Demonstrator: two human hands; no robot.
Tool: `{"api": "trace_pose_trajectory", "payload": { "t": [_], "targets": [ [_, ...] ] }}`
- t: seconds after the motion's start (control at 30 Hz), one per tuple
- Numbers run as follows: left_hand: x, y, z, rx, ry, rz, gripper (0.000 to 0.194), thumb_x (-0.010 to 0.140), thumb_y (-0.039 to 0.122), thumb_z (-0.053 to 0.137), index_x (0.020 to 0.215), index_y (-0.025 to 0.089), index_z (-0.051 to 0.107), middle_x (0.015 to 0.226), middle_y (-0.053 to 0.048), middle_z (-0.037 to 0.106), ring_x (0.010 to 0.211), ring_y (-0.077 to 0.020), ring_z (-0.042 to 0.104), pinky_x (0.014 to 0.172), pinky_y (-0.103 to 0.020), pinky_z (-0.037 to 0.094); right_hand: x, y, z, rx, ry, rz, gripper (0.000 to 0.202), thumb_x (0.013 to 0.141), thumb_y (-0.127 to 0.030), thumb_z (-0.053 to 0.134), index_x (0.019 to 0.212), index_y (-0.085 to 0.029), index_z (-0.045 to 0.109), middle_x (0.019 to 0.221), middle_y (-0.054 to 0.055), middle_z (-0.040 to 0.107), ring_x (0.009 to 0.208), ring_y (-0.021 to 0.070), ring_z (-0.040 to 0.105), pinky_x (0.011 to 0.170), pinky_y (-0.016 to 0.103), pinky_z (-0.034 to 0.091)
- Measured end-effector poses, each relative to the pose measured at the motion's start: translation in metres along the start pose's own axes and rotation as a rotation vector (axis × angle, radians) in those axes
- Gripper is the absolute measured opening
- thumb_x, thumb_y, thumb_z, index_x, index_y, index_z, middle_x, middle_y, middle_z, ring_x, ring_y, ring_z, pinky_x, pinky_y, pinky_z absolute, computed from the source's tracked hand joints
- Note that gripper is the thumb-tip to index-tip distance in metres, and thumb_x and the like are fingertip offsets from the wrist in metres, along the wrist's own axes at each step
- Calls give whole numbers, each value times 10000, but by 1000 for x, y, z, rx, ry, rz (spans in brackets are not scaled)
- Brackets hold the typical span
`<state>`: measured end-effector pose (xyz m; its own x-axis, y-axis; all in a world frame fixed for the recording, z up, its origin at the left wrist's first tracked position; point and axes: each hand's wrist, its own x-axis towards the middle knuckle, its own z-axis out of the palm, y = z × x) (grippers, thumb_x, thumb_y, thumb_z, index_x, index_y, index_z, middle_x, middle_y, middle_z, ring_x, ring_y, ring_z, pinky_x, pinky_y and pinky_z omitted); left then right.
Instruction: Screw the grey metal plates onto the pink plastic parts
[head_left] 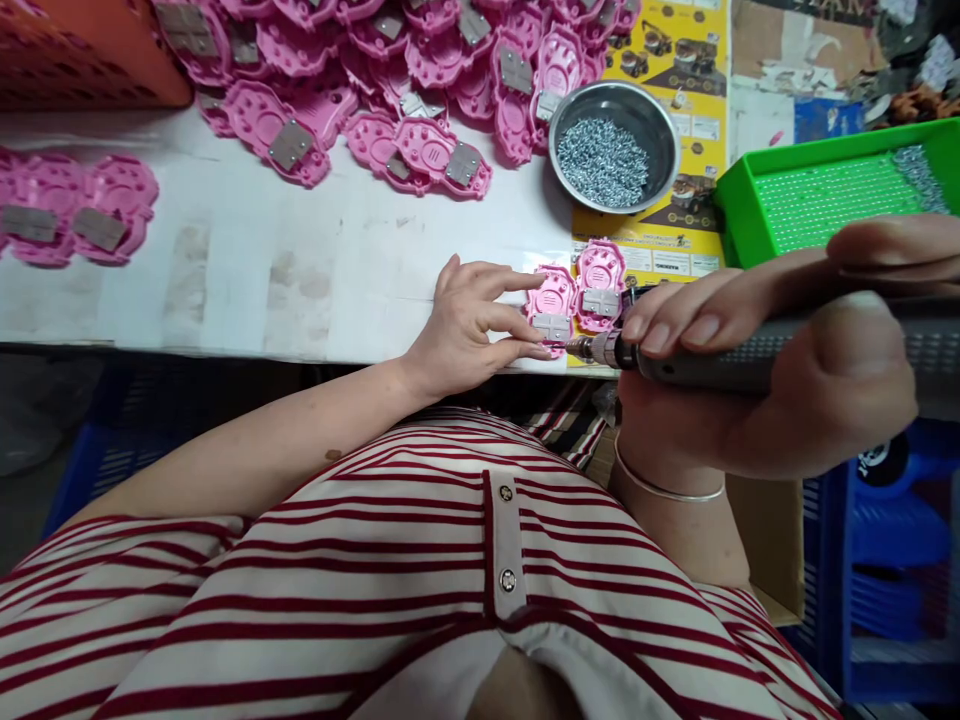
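Observation:
My left hand (480, 325) grips a pink plastic casing (553, 288) at the table's front edge, with fingers along its left side and the thumb at its lower end. A grey metal plate (551, 326) sits in that casing. My right hand (750, 370) is wrapped round a dark grey electric screwdriver (720, 370), held nearly level. Its bit (577, 347) points left to the lower edge of the casing; whether it touches a screw I cannot tell. A second pink casing (601, 270) with a metal plate lies right beside the first.
A steel bowl (559, 165) of small screws stands behind the casings. At the right is a green tray (810, 160) with more screws. Pink casings (285, 140) are heaped at the back, several others (116, 205) lie far left, near an orange basket (97, 50).

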<state>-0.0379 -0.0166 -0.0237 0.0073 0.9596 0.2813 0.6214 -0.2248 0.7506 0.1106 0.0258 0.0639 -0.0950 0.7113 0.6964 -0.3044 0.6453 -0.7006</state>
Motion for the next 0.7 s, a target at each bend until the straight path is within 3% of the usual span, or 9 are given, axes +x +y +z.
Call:
{"api": "trace_pose_trajectory", "payload": {
  "t": [0.13,0.23,0.47,0.7],
  "targets": [
    [-1,3,1,34,-8,-38,62,767,312,854,763,327,794,1210,16,741,1191,-251,570,1186,-574,221,-4,13,0,3,97,1,52,865,-295,607,856,-282,656,551,-103,489,484,30,545,474,172,507],
    [0,5,2,78,-52,-50,67,764,294,852,757,319,791,1185,20,752,1232,-274,551,1204,-613,167,-10,28,1,23,193,-12,172,795,-332,710,958,-280,685,559,-94,441,426,32,492,408,179,470],
    [1,6,4,150,-104,-26,57,811,363,811,767,337,786,1146,49,769,1206,-274,561,1206,-693,109,-21,46,2,-44,143,10,188,862,-351,657,1040,-291,670,612,-64,462,452,41,490,448,202,470],
    [3,6,5,157,-118,-16,55,807,333,817,766,328,780,1087,56,781,1173,-271,583,1191,-736,107,-26,58,-1,-161,106,84,313,865,-528,623,1059,-296,544,934,-6,597,496,37,474,480,241,494]
  ]
}}
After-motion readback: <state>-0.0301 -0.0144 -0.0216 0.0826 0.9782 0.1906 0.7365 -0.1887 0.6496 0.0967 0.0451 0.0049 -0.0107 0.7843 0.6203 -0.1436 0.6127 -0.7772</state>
